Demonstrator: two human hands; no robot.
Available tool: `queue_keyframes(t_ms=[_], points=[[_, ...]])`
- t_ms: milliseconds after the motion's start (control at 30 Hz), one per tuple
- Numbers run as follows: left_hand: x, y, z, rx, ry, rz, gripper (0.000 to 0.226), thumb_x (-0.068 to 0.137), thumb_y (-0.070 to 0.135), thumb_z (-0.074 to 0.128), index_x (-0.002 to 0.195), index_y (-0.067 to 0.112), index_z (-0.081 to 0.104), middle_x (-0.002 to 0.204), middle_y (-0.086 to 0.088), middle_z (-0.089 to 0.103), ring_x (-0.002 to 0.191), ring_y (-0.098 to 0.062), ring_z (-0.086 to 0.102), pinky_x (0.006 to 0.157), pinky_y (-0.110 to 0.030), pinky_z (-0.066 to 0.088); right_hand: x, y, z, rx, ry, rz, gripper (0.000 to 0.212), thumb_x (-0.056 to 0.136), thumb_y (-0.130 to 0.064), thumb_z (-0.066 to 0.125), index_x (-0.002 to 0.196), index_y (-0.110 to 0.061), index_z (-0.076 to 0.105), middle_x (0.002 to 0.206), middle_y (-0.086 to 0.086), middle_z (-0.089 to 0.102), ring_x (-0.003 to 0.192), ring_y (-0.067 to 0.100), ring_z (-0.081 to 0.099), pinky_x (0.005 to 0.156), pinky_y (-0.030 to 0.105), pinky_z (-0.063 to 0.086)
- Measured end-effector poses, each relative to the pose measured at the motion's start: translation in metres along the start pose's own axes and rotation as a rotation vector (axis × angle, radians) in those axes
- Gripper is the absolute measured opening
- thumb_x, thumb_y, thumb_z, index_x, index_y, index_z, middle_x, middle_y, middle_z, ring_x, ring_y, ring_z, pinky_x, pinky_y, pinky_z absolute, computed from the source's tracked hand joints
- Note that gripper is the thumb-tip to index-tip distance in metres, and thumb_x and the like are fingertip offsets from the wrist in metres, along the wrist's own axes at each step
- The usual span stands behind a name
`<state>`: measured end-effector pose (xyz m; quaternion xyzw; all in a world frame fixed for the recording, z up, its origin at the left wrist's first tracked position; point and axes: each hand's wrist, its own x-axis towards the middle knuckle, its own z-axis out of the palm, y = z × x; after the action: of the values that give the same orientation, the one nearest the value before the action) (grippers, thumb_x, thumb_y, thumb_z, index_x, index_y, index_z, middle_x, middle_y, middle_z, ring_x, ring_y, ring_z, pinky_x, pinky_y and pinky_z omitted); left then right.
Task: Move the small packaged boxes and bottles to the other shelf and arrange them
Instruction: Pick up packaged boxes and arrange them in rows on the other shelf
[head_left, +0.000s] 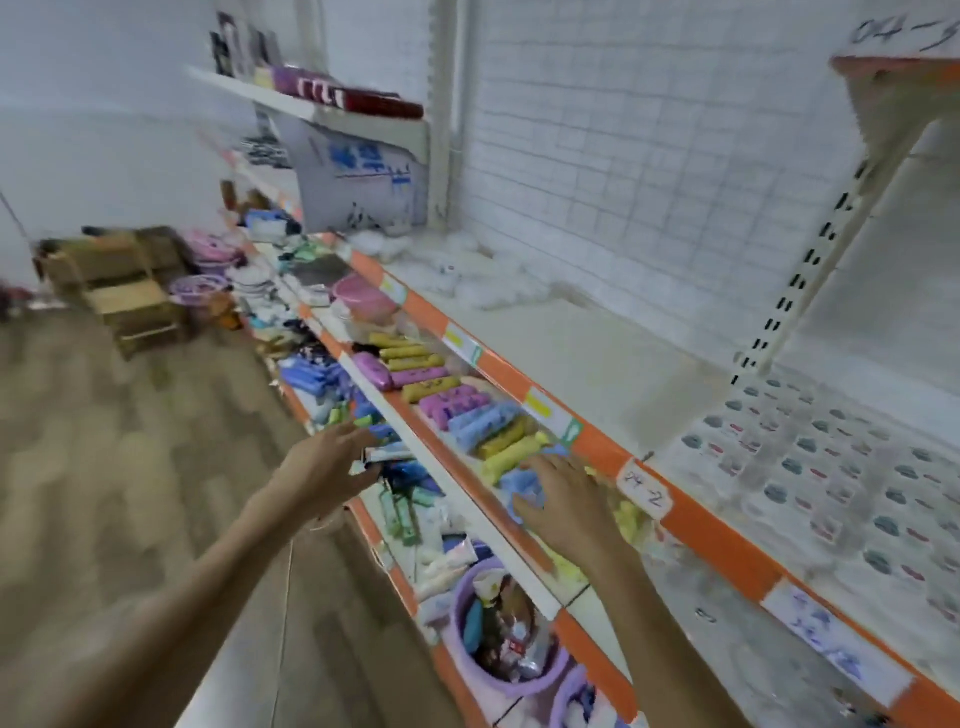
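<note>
The scene is bright and evenly lit with a cool, bluish-white cast; no lamp shows, and the light seems to come from overhead. Shadows are soft and faint, the clearest a dim one under the upper shelf (311, 106). The white grid back panel (649, 156) is pale and washed out, without hard glare. Motion blur smears almost the whole picture: the wooden floor (104, 441), the cardboard boxes (119, 280) and the handwritten label (644, 491) are all soft. Wide-angle distortion bends the orange shelf edge (701, 525) and tilts the uprights near the borders.
</note>
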<state>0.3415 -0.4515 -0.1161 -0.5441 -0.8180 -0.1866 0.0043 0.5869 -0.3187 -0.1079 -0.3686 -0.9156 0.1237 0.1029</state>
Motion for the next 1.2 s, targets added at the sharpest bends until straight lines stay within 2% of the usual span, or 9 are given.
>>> queue_keyframes(t_ms=[233, 633, 700, 800, 867, 900, 967, 1033, 1200], points=[[0.029, -0.088, -0.012, -0.003, 0.06, -0.028, 0.032, 0.085, 0.029, 0.059, 0.117, 0.022, 0.059, 0.12, 0.0, 0.058, 0.106, -0.021, 0.056, 0.082, -0.031, 0.045, 0.077, -0.066, 0.04, 0.045, 0.064, -0.052, 0.043, 0.091, -0.041, 0.049, 0.13, -0.021, 0.047, 0.127, -0.003, 0.052, 0.118, 0.016, 0.044, 0.095, 0.027, 0.036], [0.132, -0.196, -0.012, -0.115, 0.054, 0.071, 0.034, 0.085, 0.032, 0.061, 0.118, 0.025, 0.06, 0.117, 0.007, 0.06, 0.106, -0.012, 0.058, 0.085, -0.025, 0.047, 0.188, -0.124, 0.072, 0.222, 0.131, 0.105, 0.041, 0.092, -0.041, 0.051, 0.13, -0.028, 0.043, 0.126, -0.014, 0.047, 0.119, 0.006, 0.042, 0.094, 0.017, 0.034], [0.154, -0.206, -0.006, -0.147, 0.022, 0.09, 0.032, 0.079, 0.028, 0.07, 0.11, 0.025, 0.064, 0.108, 0.007, 0.064, 0.095, -0.011, 0.063, 0.073, -0.023, 0.049, 0.206, -0.121, 0.075, 0.25, 0.145, 0.132, 0.039, 0.09, -0.04, 0.053, 0.127, -0.028, 0.047, 0.121, -0.014, 0.049, 0.117, 0.006, 0.045, 0.093, 0.018, 0.036], [0.198, -0.212, 0.003, -0.157, -0.052, 0.173, 0.032, 0.069, 0.024, 0.079, 0.099, 0.027, 0.067, 0.095, 0.012, 0.066, 0.079, -0.004, 0.065, 0.06, -0.005, 0.038, 0.239, -0.107, 0.072, 0.292, 0.176, 0.168, 0.045, 0.083, -0.052, 0.05, 0.122, -0.028, 0.051, 0.119, -0.013, 0.053, 0.114, 0.007, 0.046, 0.091, 0.019, 0.038], [0.239, -0.209, 0.008, -0.188, -0.053, 0.219, 0.03, 0.08, 0.029, 0.069, 0.109, 0.028, 0.063, 0.105, 0.018, 0.056, 0.092, -0.002, 0.06, 0.073, -0.009, 0.041, 0.264, -0.094, 0.063, 0.319, 0.225, 0.16, 0.05, 0.074, -0.061, 0.042, 0.116, -0.035, 0.051, 0.115, -0.017, 0.053, 0.109, 0.001, 0.049, 0.088, 0.014, 0.037], [0.261, -0.207, 0.011, -0.207, -0.033, 0.25, 0.03, 0.084, 0.032, 0.064, 0.114, 0.028, 0.06, 0.109, 0.02, 0.051, 0.097, -0.001, 0.056, 0.079, -0.011, 0.042, 0.278, -0.086, 0.056, 0.322, 0.256, 0.158, 0.043, 0.075, -0.059, 0.046, 0.113, -0.039, 0.051, 0.113, -0.02, 0.054, 0.105, -0.003, 0.05, 0.087, 0.012, 0.037], [0.307, -0.199, 0.013, -0.247, -0.011, 0.339, 0.033, 0.086, 0.038, 0.059, 0.116, 0.027, 0.058, 0.114, 0.02, 0.05, 0.097, 0.001, 0.053, 0.083, -0.014, 0.043, 0.306, -0.066, 0.038, 0.312, 0.317, 0.158, 0.029, 0.082, -0.042, 0.062, 0.108, -0.046, 0.049, 0.109, -0.024, 0.053, 0.101, -0.006, 0.05, 0.084, 0.01, 0.038], [0.356, -0.184, 0.005, -0.307, -0.021, 0.423, 0.044, 0.081, 0.052, 0.048, 0.115, 0.027, 0.059, 0.113, 0.02, 0.05, 0.096, 0.001, 0.053, 0.084, -0.018, 0.045, 0.331, -0.046, 0.016, 0.283, 0.384, 0.166, 0.032, 0.083, -0.033, 0.065, 0.104, -0.049, 0.048, 0.108, -0.026, 0.052, 0.1, -0.006, 0.05, 0.085, 0.015, 0.04], [0.486, -0.132, -0.009, -0.377, -0.085, 0.686, 0.051, 0.079, 0.054, 0.041, 0.113, 0.021, 0.061, 0.101, 0.013, 0.058, 0.093, 0.005, 0.053, 0.077, -0.002, 0.037, 0.385, 0.018, -0.029, 0.166, 0.41, 0.281, 0.035, 0.085, -0.037, 0.061, 0.118, -0.035, 0.052, 0.114, -0.019, 0.05, 0.108, 0.001, 0.047, 0.091, 0.024, 0.04]])
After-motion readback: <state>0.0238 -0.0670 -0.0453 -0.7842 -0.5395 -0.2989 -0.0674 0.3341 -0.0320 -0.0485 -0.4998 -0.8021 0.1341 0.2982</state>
